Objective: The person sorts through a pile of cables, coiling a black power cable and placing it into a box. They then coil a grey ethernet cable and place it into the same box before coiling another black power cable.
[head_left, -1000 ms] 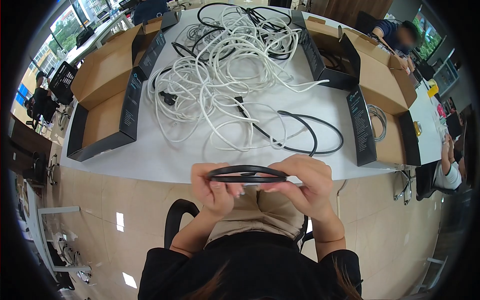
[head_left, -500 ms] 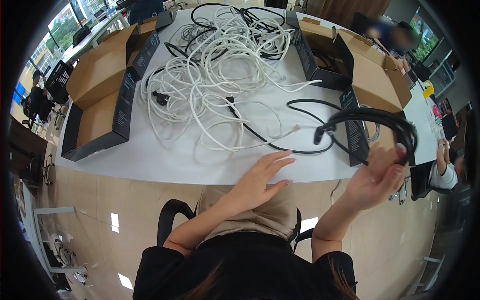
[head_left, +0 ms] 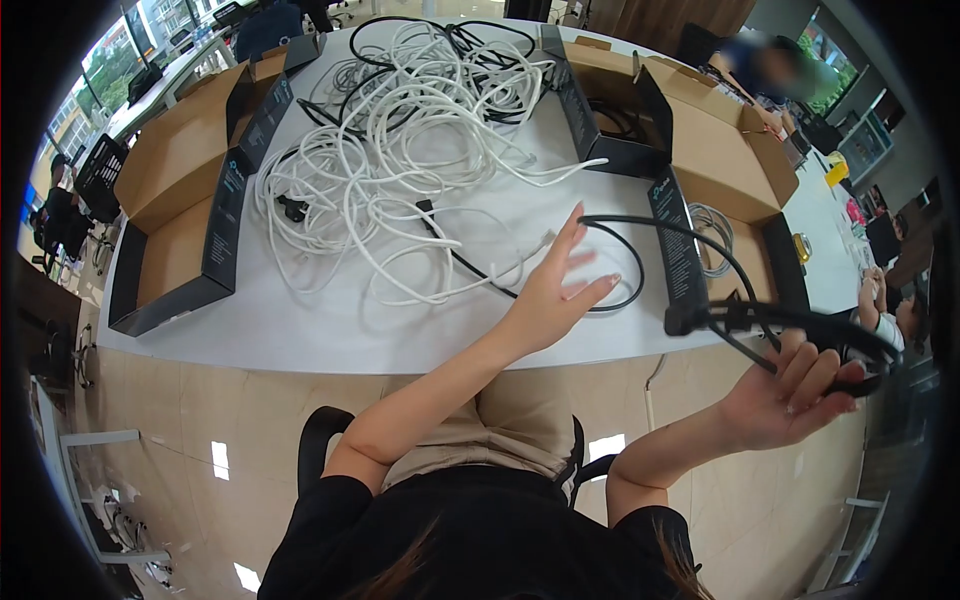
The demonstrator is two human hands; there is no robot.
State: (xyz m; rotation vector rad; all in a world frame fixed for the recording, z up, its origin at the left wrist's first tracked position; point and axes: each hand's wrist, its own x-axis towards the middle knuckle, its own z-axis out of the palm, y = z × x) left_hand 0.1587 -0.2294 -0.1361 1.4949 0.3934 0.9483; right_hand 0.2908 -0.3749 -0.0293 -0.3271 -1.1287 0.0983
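My right hand [head_left: 795, 392] grips a coiled black cable [head_left: 820, 330] off the table's right front edge, with its dark plug end pointing left. A loose length of the same cable loops back over the table. My left hand [head_left: 555, 285] hovers over the table with fingers spread, beside that loop and holding nothing I can see. A large tangle of white cables [head_left: 400, 150] lies across the middle of the table, mixed with black cables [head_left: 490, 45] at the back. One black connector [head_left: 425, 207] rests among the white loops.
An open black box [head_left: 180, 250] stands on the left of the white table [head_left: 270, 335]. Another open box [head_left: 610, 140] at the back right holds a black cable. In the nearer right box [head_left: 745, 240] lies a grey coil [head_left: 712, 235]. People sit beyond, at the right.
My right hand has moved right and slightly down with the black coil. My left hand has risen forward and right, over the table. The view has shifted a little.
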